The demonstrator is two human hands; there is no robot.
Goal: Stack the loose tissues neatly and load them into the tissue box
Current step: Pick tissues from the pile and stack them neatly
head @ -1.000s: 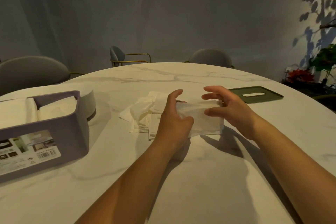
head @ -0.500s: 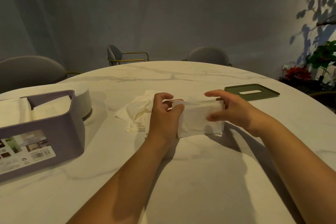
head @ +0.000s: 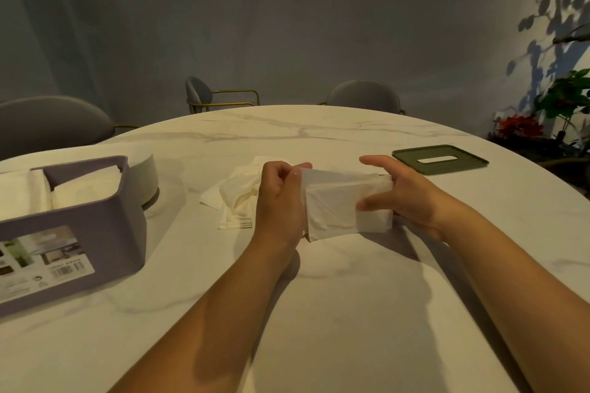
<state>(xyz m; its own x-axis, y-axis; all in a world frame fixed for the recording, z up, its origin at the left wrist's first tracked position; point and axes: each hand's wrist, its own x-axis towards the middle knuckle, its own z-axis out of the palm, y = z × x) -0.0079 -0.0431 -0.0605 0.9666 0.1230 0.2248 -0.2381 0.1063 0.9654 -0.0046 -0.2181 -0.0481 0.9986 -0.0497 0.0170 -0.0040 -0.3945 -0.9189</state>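
A white stack of folded tissues (head: 335, 204) sits mid-table between my hands. My left hand (head: 281, 201) grips its left end with curled fingers. My right hand (head: 405, 195) holds the right end, thumb on the near face and fingers behind. Behind my left hand lies a rumpled pile of loose tissues (head: 236, 198). The purple tissue box (head: 105, 226) stands open at the left with white tissues inside. Its dark green lid (head: 440, 159) with a slot lies flat at the right.
A round grey-white container (head: 148, 175) stands behind the box. The marble table (head: 319, 313) is round; grey chairs (head: 364, 96) ring its far side. Potted plants (head: 558, 105) stand off the right edge.
Both hands have closed onto the ends of the tissue stack. The left fingers curled tighter and the right thumb came down on the stack's near face.
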